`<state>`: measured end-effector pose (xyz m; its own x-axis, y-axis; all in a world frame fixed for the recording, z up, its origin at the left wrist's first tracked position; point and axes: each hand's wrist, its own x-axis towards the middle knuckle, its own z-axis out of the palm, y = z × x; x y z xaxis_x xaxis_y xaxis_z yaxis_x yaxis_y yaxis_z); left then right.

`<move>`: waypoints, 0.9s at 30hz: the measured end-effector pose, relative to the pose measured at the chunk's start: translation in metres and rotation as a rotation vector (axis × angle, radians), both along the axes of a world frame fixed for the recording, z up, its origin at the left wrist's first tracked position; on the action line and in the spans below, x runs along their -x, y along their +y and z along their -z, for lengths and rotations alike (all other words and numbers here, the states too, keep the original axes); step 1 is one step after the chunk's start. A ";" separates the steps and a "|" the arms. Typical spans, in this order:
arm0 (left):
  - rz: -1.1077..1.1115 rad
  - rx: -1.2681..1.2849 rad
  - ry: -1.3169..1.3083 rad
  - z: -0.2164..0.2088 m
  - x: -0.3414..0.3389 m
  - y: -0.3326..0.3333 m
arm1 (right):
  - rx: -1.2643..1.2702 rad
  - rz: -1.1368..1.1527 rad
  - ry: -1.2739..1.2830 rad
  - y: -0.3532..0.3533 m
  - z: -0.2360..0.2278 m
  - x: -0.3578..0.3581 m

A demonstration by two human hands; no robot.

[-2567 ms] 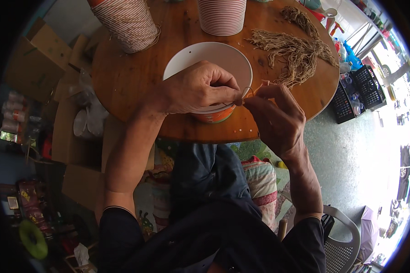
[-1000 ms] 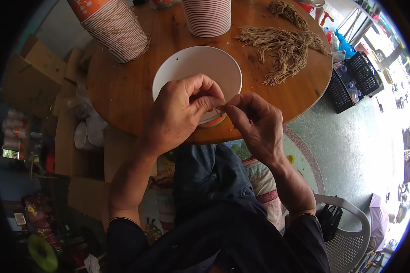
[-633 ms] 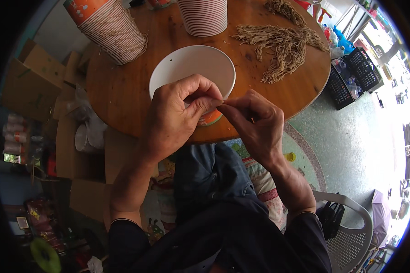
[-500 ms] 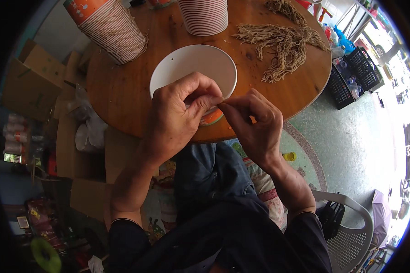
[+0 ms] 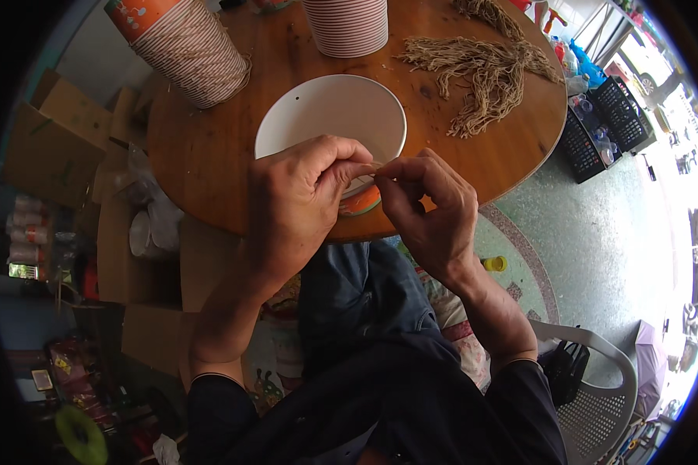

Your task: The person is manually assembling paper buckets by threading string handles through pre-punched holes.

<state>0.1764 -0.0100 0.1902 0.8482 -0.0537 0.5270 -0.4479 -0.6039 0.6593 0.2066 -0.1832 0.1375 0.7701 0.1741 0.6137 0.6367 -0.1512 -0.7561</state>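
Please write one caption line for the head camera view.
Left hand and right hand meet over a white paper bowl on a round wooden table.

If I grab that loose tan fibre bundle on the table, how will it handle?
The fibre bundle looks like thin dry strands splayed unevenly, so probably floppy and very light. Nothing visibly binds it, so strands would likely shed or trail. It lies flat on the round wooden table, so rolling seems unlikely.

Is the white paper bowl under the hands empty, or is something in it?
Empty where visible: the white paper bowl shows only its bare inside. The left hand and right hand cover its near rim, so that part is unclear.
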 end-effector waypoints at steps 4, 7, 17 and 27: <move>0.031 -0.125 -0.066 -0.005 0.001 0.005 | 0.006 -0.006 0.000 0.002 0.000 -0.001; 0.041 -0.251 -0.046 -0.010 0.002 0.007 | 0.034 0.000 -0.019 0.002 0.000 -0.003; 0.249 0.107 0.510 -0.031 -0.010 0.021 | -0.005 -0.043 0.008 0.003 -0.010 -0.007; 0.281 0.351 0.696 -0.030 -0.017 0.017 | -0.087 -0.059 0.033 -0.002 0.003 -0.009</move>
